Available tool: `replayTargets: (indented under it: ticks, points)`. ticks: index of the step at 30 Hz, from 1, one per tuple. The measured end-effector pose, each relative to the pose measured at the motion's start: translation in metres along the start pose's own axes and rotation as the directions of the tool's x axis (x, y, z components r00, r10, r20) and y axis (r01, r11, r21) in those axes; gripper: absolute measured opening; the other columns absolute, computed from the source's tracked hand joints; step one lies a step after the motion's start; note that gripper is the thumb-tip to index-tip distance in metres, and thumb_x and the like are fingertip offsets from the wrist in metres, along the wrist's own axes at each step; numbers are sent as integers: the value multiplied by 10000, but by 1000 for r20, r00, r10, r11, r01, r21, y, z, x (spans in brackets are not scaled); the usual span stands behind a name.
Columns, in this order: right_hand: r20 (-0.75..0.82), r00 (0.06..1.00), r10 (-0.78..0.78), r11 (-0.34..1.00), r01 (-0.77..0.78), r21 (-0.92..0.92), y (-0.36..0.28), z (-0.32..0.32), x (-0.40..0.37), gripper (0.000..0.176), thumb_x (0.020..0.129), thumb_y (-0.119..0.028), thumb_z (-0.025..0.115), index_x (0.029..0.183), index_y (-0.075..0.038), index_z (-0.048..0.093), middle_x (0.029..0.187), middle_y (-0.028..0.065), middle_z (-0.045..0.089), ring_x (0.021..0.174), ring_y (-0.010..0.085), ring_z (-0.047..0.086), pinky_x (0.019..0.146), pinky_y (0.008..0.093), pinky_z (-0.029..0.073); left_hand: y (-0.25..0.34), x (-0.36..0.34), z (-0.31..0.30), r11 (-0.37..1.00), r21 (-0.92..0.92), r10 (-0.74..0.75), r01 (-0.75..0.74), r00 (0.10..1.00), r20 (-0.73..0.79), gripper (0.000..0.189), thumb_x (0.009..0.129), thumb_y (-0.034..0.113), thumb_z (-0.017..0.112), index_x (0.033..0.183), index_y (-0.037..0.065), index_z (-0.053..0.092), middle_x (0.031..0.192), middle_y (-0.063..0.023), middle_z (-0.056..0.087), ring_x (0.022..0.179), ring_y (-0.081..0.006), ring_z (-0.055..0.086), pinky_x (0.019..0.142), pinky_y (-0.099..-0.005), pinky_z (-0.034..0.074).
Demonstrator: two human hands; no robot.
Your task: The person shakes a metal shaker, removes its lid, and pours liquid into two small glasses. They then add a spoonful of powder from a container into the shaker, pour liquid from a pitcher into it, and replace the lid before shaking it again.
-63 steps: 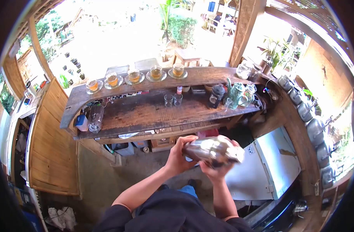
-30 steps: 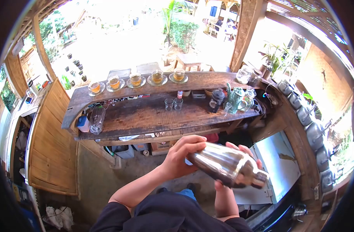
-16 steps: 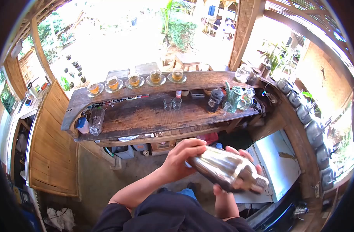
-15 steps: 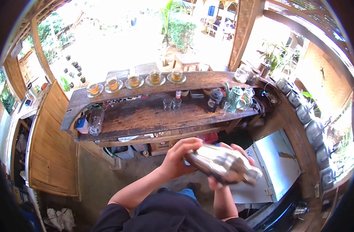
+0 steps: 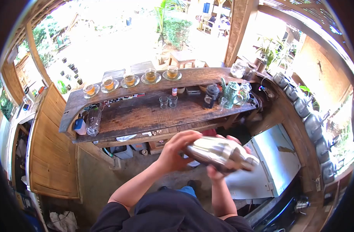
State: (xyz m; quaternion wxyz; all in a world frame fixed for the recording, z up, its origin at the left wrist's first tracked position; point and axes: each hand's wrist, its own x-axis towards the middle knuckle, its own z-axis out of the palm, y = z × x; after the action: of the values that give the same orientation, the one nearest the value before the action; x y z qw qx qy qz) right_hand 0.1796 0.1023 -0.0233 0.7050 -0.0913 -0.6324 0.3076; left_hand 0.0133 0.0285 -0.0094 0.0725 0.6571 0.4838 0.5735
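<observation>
A shiny metal cocktail shaker [image 5: 215,151] is held in front of my body, tilted sideways with its narrow cap end to the right. My left hand [image 5: 176,151] grips its wide base end. Around the shoulder near the cap, my right hand [image 5: 216,172] is wrapped, with fingertips showing over the far side. Motion blurs the cap end a little. Beyond the shaker, two empty glasses [image 5: 168,101] stand on the lower wooden counter [image 5: 134,120].
Several cups of amber drink [image 5: 150,75] on saucers line the raised bar ledge [image 5: 200,73]. A French press [image 5: 211,96] and a green glass pitcher [image 5: 231,94] stand at the counter's right. Several metal kettles [image 5: 313,124] line the right ledge. A white chest lid [image 5: 275,154] lies at right.
The shaker and both hands have shifted slightly within the view, and the shaker's tilt is a little flatter. Both hands keep their hold. The whole scene has moved a bit left.
</observation>
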Motion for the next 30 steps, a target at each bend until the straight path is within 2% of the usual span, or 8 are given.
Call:
replayTargets:
  ticks: [2, 5, 11, 15, 18, 25, 29, 30]
  points:
    - [97, 967, 237, 949, -209, -238, 10, -1, -13, 1017, 718, -413, 919, 1466, -31, 347, 1290, 173, 558, 1150, 275, 615, 1010, 424, 507, -36, -30, 14, 905, -134, -396, 404, 914, 84, 839, 656, 51, 920, 1417, 129, 574, 1318, -103, 652, 1196, -275, 648, 971, -387, 559]
    - [13, 891, 454, 884, -448, -133, 15, -2, -22, 1012, 662, -384, 949, 1431, -26, 395, 1292, 166, 572, 1145, 228, 607, 1011, 396, 495, -40, -39, 23, 885, -141, -434, 444, 896, 94, 854, 663, 54, 925, 1431, 135, 562, 1330, -96, 649, 1184, -268, 654, 948, -370, 568]
    - [-124, 990, -69, 956, 101, 275, -31, -6, 3, 1398, 589, -638, 942, 1563, -191, 45, 1424, 227, 404, 1199, 407, 626, 1022, 541, 565, 27, 13, -8, 957, 94, 277, -274, 961, -18, 698, 601, 44, 895, 1266, 91, 688, 1272, -130, 664, 1128, -302, 675, 936, -399, 567]
    - [147, 989, 30, 1000, -30, -5, 12, -1, -9, 1186, 685, -347, 976, 1546, -68, 210, 1372, 176, 479, 1250, 301, 570, 1078, 438, 482, -8, -12, -1, 998, 0, -68, 68, 997, -23, 790, 624, 52, 889, 1370, 97, 632, 1317, -112, 649, 1149, -300, 656, 960, -407, 558]
    - [64, 844, 533, 842, -536, 66, 7, 12, -18, 1095, 677, -130, 958, 1524, -5, 274, 1369, 137, 495, 1227, 229, 539, 1078, 388, 440, -33, -38, 10, 908, -117, -398, 402, 916, 54, 797, 645, 65, 893, 1392, 98, 618, 1338, -111, 641, 1137, -301, 662, 944, -413, 564]
    - [-52, 998, -32, 903, 51, 426, -9, -7, 6, 1429, 602, -630, 937, 1582, -192, -7, 1432, 265, 420, 1259, 435, 582, 1002, 545, 572, 41, 7, -11, 963, 165, 218, -211, 976, -28, 794, 598, 29, 857, 1360, 145, 664, 1245, -92, 639, 1144, -303, 628, 969, -432, 548]
    - [153, 988, 17, 985, -43, 168, 28, -3, -13, 1286, 707, -400, 957, 1577, -115, 54, 1439, 216, 428, 1234, 409, 592, 1081, 546, 474, -5, -21, 8, 997, 19, -70, 73, 990, -124, 836, 616, 14, 863, 1405, 137, 617, 1323, -107, 624, 1201, -316, 624, 975, -411, 552]
    - [347, 938, 12, 847, 175, -502, 17, -18, -8, 1315, 661, -490, 964, 1601, -54, 154, 1456, 201, 421, 1309, 329, 520, 1070, 434, 456, -11, -26, 8, 977, -9, -213, 213, 975, -66, 880, 624, 30, 876, 1445, 128, 575, 1343, -115, 622, 1227, -324, 619, 986, -412, 548]
